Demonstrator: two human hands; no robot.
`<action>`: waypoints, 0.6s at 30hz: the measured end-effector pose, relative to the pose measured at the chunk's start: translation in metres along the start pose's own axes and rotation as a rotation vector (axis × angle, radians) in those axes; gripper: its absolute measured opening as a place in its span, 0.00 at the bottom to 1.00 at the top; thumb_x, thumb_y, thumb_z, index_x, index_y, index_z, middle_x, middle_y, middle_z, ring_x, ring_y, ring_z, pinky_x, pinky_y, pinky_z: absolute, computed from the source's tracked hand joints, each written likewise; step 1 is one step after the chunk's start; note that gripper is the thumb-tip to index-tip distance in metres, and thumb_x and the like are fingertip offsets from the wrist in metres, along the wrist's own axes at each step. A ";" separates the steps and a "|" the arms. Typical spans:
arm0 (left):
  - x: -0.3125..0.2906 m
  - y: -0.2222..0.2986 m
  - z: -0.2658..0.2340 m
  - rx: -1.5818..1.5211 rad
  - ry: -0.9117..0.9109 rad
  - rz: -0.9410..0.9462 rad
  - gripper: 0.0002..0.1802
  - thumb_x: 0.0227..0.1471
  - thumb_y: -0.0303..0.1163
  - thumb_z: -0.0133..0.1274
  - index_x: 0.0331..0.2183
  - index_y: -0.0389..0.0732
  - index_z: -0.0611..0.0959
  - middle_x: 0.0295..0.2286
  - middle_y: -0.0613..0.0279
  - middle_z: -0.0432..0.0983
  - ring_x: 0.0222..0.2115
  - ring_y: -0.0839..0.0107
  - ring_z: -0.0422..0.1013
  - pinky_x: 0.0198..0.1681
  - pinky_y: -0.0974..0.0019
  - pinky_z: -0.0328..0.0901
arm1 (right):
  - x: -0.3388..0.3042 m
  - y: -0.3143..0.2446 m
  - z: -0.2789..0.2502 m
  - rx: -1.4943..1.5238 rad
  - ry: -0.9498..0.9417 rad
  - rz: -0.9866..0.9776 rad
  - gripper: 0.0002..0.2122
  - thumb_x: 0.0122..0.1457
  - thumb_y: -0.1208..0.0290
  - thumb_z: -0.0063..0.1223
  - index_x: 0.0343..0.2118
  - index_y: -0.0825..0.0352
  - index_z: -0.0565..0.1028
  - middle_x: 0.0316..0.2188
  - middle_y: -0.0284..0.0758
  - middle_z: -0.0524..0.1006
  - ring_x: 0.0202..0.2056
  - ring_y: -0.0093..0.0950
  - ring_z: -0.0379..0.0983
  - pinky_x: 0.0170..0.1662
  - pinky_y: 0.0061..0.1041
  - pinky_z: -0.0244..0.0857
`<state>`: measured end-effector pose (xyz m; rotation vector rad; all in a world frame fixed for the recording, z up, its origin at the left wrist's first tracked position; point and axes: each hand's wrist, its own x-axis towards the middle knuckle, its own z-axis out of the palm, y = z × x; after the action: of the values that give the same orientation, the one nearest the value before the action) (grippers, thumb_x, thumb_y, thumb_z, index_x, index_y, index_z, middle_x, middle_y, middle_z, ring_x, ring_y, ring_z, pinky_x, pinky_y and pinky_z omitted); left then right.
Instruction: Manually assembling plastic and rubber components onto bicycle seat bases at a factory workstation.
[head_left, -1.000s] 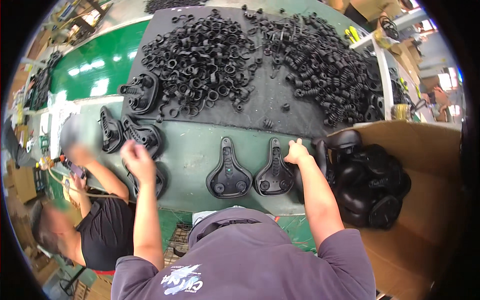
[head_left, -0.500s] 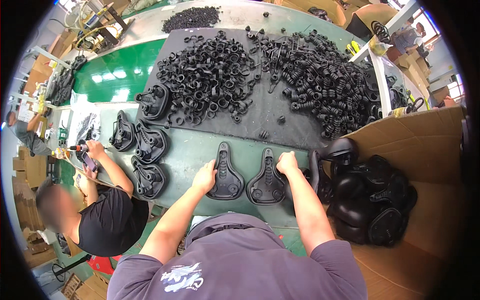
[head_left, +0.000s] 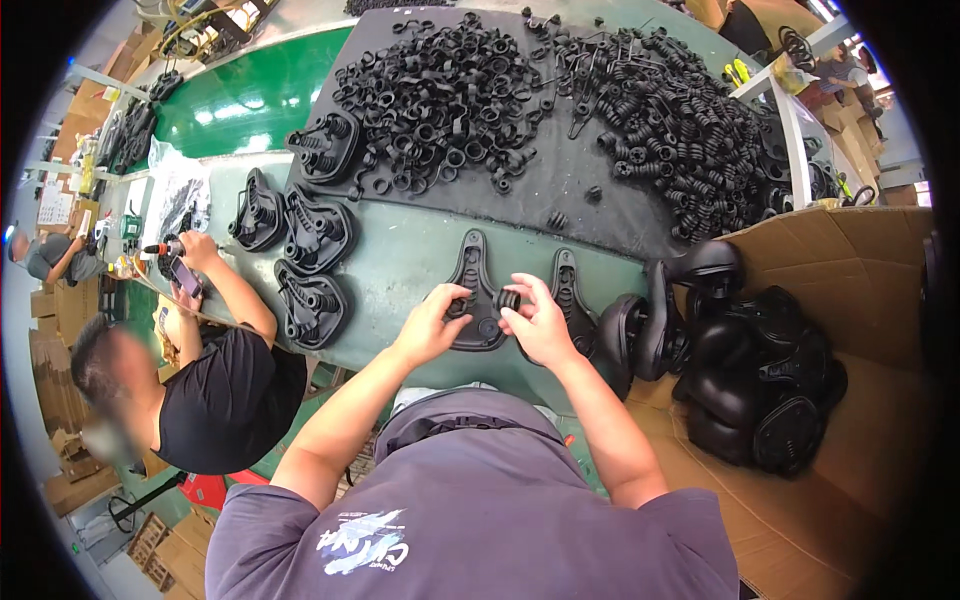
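Observation:
Two black bicycle saddles lie underside up on the green table before me: the left saddle (head_left: 472, 262) and the right saddle (head_left: 567, 277). My right hand (head_left: 543, 325) pinches a black ribbed spring (head_left: 507, 300) between thumb and fingers, over the left saddle's right edge. My left hand (head_left: 432, 325) is curled at the left saddle's other side, with a small dark ribbed piece (head_left: 459, 308) between its thumb and fingers. That piece is partly hidden and looks like a similar spring. My right hand and forearm cover part of the right saddle.
Heaps of black rings (head_left: 440, 100) and ribbed springs (head_left: 690, 150) lie on a dark mat (head_left: 480, 210). More saddles (head_left: 318, 225) stand at left, others fill a cardboard box (head_left: 850, 250) at right. On the left, a co-worker (head_left: 225, 400) holds a power driver (head_left: 165, 248).
Both hands have left the outer edges of the two saddles and come together over the left one, with ribbed pieces now showing in the fingers. The whole view has shifted.

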<state>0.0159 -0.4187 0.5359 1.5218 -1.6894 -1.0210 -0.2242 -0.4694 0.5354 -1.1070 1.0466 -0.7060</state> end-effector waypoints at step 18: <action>-0.015 -0.091 0.002 0.559 -0.173 0.405 0.21 0.49 0.40 0.69 0.44 0.44 0.83 0.55 0.62 0.79 0.66 0.57 0.65 0.71 0.45 0.56 | 0.013 0.050 0.027 -1.014 -0.263 -0.274 0.13 0.60 0.70 0.62 0.43 0.71 0.74 0.51 0.55 0.73 0.45 0.52 0.79 0.49 0.49 0.76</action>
<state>0.0611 -0.4063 0.4564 1.3386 -2.4246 -0.4966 -0.1957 -0.4546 0.4869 -2.1795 1.0380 -0.1805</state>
